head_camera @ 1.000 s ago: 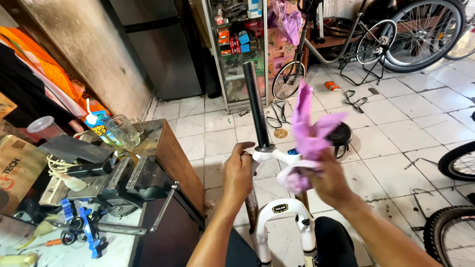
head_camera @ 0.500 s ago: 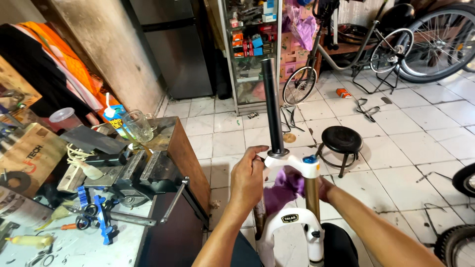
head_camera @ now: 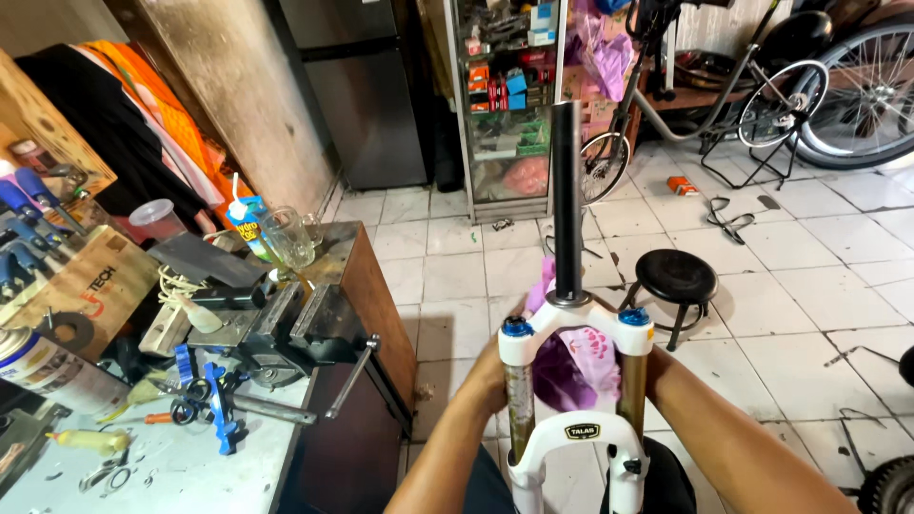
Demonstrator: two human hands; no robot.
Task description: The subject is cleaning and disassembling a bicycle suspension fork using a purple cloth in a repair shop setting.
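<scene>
While the white bike fork (head_camera: 574, 443) stands upright at six o'clock, the left hand (head_camera: 492, 374) wraps its left leg. The right hand (head_camera: 650, 369) sits behind the right leg; I cannot tell its grip. A purple rag (head_camera: 581, 362) bunches between them. At nine o'clock, a spray can (head_camera: 43, 369) with a white and orange label lies on the surface (head_camera: 190, 466). A blue drink carton (head_camera: 249, 228) stands at ten. Red and blue boxes (head_camera: 505, 90) fill a glass cabinet (head_camera: 502, 105) at twelve.

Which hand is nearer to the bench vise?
Left. The left hand holds the white fork at its left leg, on the side toward the vise. The right hand is behind the right leg, farther away.
</scene>
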